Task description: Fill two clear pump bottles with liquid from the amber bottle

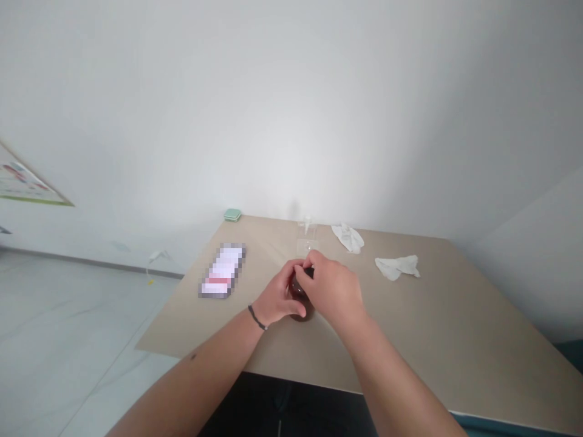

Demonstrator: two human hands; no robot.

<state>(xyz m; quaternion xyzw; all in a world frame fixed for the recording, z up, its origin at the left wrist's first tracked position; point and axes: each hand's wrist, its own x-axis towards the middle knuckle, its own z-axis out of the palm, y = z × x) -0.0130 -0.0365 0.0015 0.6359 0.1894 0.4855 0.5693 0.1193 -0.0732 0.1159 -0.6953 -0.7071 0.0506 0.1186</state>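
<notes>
A dark brown, glossy round jar [298, 290] is between my hands over the middle of the table. My left hand [279, 297] curves around its left side, thumb toward me and fingers behind. From above and the right, my right hand [332, 285] pinches the dark top of the jar with bent fingers. Most of the top is hidden under those fingers. Just beyond the hands stands a small clear plastic holder [306, 233] with a white pointed piece in it.
The beige table [410, 340] stands against a white wall. On its left lies a phone [223, 270] with a blurred screen, and a green case [232, 215] sits at the back left corner. Crumpled white tissues [348, 237] lie at the back, another tissue [398, 267] farther right.
</notes>
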